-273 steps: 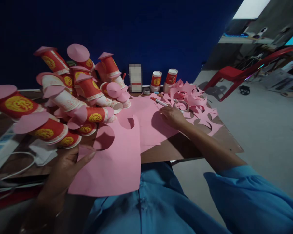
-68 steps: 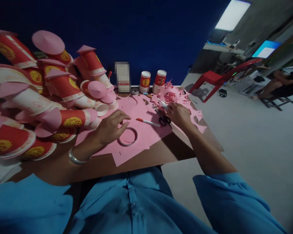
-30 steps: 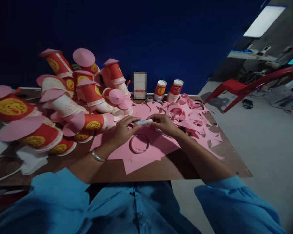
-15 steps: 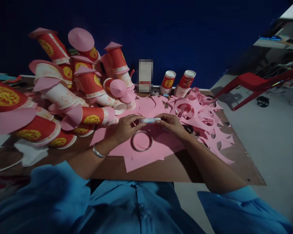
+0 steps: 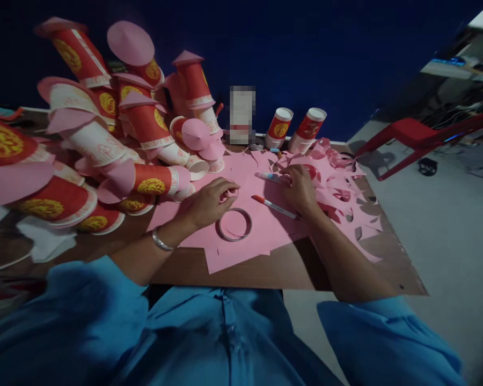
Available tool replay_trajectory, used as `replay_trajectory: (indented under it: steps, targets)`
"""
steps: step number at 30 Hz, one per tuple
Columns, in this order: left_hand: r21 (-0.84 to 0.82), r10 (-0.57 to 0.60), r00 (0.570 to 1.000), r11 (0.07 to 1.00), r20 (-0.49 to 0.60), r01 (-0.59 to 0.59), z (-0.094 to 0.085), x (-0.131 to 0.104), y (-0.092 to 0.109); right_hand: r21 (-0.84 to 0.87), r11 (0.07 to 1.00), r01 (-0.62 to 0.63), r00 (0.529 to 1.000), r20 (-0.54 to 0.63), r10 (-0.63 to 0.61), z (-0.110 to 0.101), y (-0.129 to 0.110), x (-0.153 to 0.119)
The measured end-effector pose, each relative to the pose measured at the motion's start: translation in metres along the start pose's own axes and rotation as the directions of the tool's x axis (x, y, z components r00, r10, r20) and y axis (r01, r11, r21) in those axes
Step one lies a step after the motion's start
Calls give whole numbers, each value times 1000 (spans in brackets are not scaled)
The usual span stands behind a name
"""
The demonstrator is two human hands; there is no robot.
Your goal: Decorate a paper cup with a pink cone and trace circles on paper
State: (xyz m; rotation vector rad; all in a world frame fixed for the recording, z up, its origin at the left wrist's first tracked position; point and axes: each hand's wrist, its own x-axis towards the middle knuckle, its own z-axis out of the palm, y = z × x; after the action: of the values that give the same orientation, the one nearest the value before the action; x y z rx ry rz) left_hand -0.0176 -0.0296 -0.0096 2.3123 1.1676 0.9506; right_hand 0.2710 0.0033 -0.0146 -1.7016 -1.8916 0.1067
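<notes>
My left hand [image 5: 215,202] hovers over the pink paper [image 5: 241,163] with bent fingers and a gap between thumb and fingertips; nothing shows in it. To the right, my right hand [image 5: 300,188] is low over the paper, its bent fingers at the right end of a white-and-blue glue stick [image 5: 268,177]. The fingers partly hide that end. A white marker with a red cap [image 5: 276,207] lies just nearer to me, its tail close to the right hand's heel. A thin ring like a tape roll [image 5: 220,228] lies flat below my left hand.
Many red and white paper cups with pink paper cones [image 5: 151,126] are piled at the left. Two stacks of cups [image 5: 279,127] stand at the back. Pink paper scraps [image 5: 346,182] cover the table's right side. A red chair [image 5: 410,136] is beyond the right edge.
The glue stick, held between both hands before, has moved right and away with my right hand. My left hand has let go of it. The red-capped marker now shows.
</notes>
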Motion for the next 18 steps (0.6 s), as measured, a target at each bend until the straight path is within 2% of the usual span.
replay_trajectory:
  steps: [3,6,10,13,15,18]
  targets:
    - [-5,14,999,1000,32,-14,6,-1,-5,-18,994,105,994,6,-105,-7,-12,-4]
    - [15,38,997,999,66,-39,11,-2,-9,-71,965,254,952,195,-236,-23,-30,-11]
    - [69,41,993,996,107,-49,13,-3,-12,-267,902,339,863,471,-185,-43,-50,-19]
    - [91,48,990,994,130,-60,13,-3,-13,-363,838,408,801,583,-138,-49,-56,-20]
    - [93,57,989,993,138,-70,13,-3,-13,-401,813,423,800,586,-128,-48,-54,-18]
    - [80,59,990,994,130,-70,13,-3,-13,-431,824,368,855,505,-118,-45,-49,-16]
